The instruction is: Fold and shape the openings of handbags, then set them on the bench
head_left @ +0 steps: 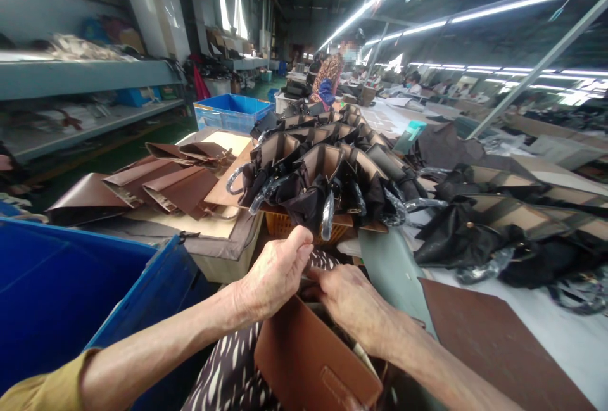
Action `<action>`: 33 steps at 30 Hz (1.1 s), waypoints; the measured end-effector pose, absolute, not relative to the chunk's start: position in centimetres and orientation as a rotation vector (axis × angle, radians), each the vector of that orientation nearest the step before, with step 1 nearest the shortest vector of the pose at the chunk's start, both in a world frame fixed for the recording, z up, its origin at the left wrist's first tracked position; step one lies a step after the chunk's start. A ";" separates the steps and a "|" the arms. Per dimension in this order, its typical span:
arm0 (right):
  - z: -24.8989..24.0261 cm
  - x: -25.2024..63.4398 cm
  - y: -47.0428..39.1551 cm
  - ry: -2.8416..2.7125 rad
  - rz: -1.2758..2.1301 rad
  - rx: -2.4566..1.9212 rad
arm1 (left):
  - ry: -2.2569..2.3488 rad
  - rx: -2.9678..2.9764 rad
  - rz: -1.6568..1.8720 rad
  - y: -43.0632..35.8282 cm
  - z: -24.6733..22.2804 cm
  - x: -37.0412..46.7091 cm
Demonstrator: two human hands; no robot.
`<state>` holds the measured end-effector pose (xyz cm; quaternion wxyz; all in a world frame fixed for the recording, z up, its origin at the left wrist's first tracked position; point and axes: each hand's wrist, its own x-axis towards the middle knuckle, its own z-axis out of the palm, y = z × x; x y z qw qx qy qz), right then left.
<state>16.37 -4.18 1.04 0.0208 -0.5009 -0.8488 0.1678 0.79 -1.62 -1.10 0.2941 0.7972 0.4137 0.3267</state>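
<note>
A brown leather bag [308, 354] with a stitched tab lies tilted on my lap, over patterned trousers [228, 366]. My left hand [280, 265] is closed in a fist-like pinch just above its upper end; whatever the fingers hold is hidden. Close beside it, my right hand [354, 303] curls over the bag's pale-lined upper edge, with thumb and fingers drawn together on it. The fingertips of that hand are partly out of sight behind the bag's edge.
Black and tan bags [313, 170] with wrapped handles crowd the table ahead; more black bags [513, 233] lie at right. Brown leather pieces [185, 186] are piled at left. A blue bin [61, 278] stands by my left arm. A person [327, 78] stands farther back.
</note>
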 end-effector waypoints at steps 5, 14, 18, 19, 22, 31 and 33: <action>2.5 17.8 -3.6 -2.602 0.323 -1.725 | 1.242 2.011 1.041 -3.0 0.2 0.2; 4.9 20.2 -1.1 -2.603 0.091 -1.982 | 1.416 1.845 0.748 -9.9 -0.7 1.2; 4.6 20.5 -1.8 -2.616 0.105 -1.935 | 1.468 1.755 0.531 -8.7 -2.5 2.0; 4.7 20.6 -2.1 -2.622 0.121 -1.917 | 1.440 1.754 0.506 -8.0 -2.8 1.8; 5.4 21.4 -3.1 -2.644 0.269 -1.779 | 1.228 1.771 0.470 -5.8 -2.2 -0.3; 2.2 22.6 -5.0 -2.486 0.971 -1.630 | 0.949 1.796 0.015 -2.6 1.3 -6.3; 1.2 22.4 -4.9 -2.458 1.027 -1.608 | 1.009 1.810 0.021 -2.5 0.2 -6.4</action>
